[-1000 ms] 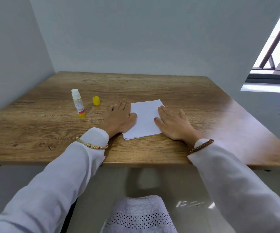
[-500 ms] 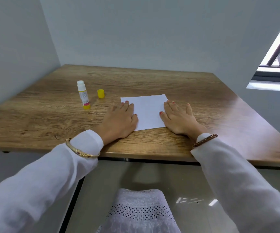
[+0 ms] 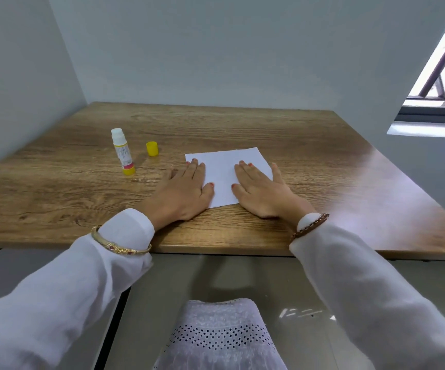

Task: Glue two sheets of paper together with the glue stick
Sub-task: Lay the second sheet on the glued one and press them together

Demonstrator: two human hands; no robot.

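Note:
White paper (image 3: 224, 169) lies flat on the wooden table (image 3: 322, 166), near the front edge; it looks like one stack, and I cannot tell separate sheets apart. My left hand (image 3: 181, 193) lies flat with straight fingers on the paper's left edge. My right hand (image 3: 261, 190) presses flat on the paper's right side. The glue stick (image 3: 123, 151) stands upright and uncapped to the left of the paper, apart from both hands. Its yellow cap (image 3: 152, 148) sits on the table just right of it.
Grey walls close the table in at the left and back. A window with a sill (image 3: 429, 124) is at the right. The table's front edge (image 3: 216, 249) runs under my wrists.
Both hands have slid on the paper, which now lies squarer to the table edge. The camera has tilted, so the table sits higher in view.

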